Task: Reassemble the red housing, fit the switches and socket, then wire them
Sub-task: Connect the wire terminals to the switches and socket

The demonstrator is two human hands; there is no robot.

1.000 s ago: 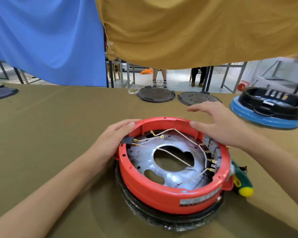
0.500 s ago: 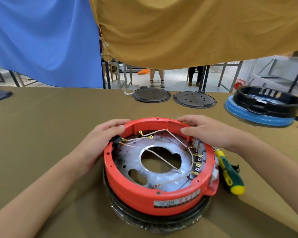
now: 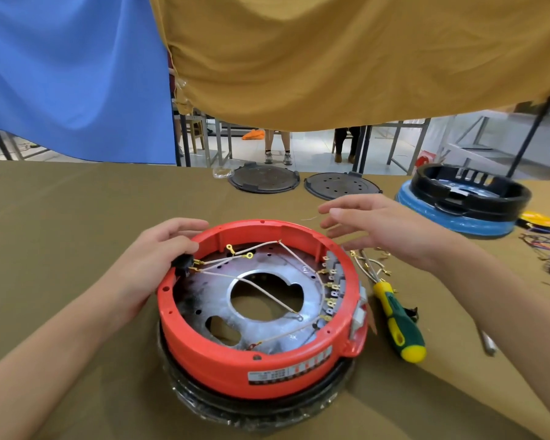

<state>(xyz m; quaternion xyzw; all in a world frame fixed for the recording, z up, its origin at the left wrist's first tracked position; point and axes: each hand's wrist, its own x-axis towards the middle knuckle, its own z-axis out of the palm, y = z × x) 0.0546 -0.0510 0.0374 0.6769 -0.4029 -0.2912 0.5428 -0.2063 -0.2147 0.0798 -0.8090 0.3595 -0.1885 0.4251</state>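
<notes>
Left hand (image 3: 154,258) gripped the far-left rim of the red housing (image 3: 261,363), thumb beside a black switch (image 3: 181,263); right hand (image 3: 391,230) hovered spread and empty above the far-right rim. That housing sat open-side up on the desk (image 3: 61,236), white wires (image 3: 261,285) crossing its metal plate (image 3: 204,300).

1. Premises: a workshop or assembly hall for small electrical appliances.
2. Evidence near the left hand (image 3: 153,265), which grips the red housing (image 3: 258,360): a cloth-covered workbench (image 3: 61,233).
3. Right of that grip: a screwdriver (image 3: 397,319), loose wires (image 3: 546,246), a second black-and-blue appliance base (image 3: 464,201).
4. Beyond it: two round black covers (image 3: 264,179), hanging cloth partitions (image 3: 331,58), metal-framed tables (image 3: 404,144) on a tiled floor.
</notes>
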